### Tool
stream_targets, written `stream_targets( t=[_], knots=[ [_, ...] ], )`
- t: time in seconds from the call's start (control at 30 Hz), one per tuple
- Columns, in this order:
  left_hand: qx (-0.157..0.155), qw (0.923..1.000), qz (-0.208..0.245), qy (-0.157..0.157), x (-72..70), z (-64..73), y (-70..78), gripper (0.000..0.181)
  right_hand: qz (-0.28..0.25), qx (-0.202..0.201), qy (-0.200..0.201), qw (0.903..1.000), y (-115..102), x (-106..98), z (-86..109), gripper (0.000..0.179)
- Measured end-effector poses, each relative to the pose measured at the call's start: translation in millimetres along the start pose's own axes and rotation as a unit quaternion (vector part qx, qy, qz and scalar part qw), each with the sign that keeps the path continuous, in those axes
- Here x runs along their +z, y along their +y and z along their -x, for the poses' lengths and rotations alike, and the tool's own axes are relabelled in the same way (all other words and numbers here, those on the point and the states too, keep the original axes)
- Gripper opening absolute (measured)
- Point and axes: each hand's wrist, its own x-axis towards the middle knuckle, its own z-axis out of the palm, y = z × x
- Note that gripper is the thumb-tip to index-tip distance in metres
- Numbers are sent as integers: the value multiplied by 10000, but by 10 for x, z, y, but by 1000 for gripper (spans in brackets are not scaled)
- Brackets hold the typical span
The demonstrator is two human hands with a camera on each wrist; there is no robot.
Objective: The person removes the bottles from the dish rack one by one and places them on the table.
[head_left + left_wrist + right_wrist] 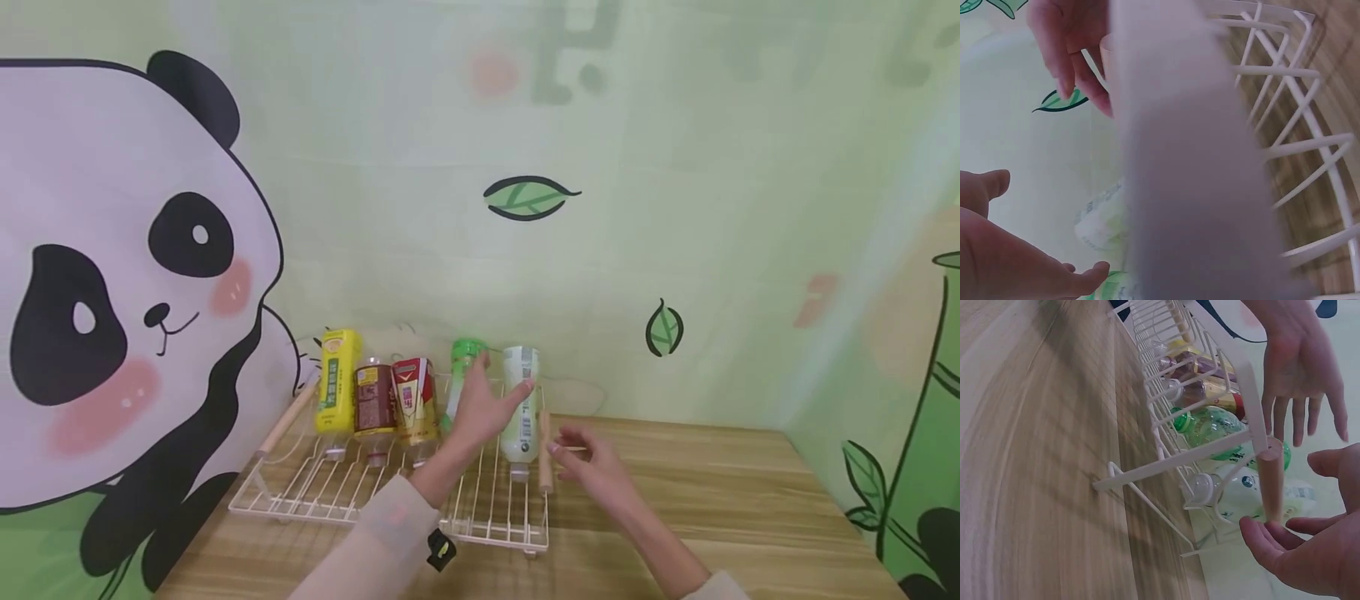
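My left hand (480, 408) reaches over a white wire rack (1172, 462), its fingers extended at the green bottle (467, 348) and its thumb overlapping the pale white-green bottle (521, 433). Straight, spread fingers of that hand also show in the right wrist view. Beside the rack's right wooden handle (546, 454), my right hand (596, 471) hovers with loosely bent fingers and nothing in its grasp. Further left on the rack lie a yellow bottle (337, 383), a dark red-labelled bottle (375, 400) and a red-and-gold bottle (415, 400), all with caps toward me.
The rack stands on a wood-grain table (697, 492) and has a second wooden handle (288, 417) on its left. Behind it hangs a green backdrop (420, 250) printed with a panda and leaves. A small black object (441, 550) shows by the left cuff.
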Motion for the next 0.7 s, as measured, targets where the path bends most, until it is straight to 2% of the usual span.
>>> stream_targets(
  t=[0.27, 0.53, 0.7],
  knots=[
    [-148, 9999, 19, -12, 79, -34, -96, 94, -355, -5, 138, 9993, 37, 78, -17, 43],
    [-352, 9994, -48, -44, 188, -72, -214, 85, -270, 82, -166, 9995, 38, 60, -59, 45],
    [-508, 9979, 96, -387, 207, -35, -276, 87, -517, 111, -401, 9978, 40, 42, -53, 47]
  ],
)
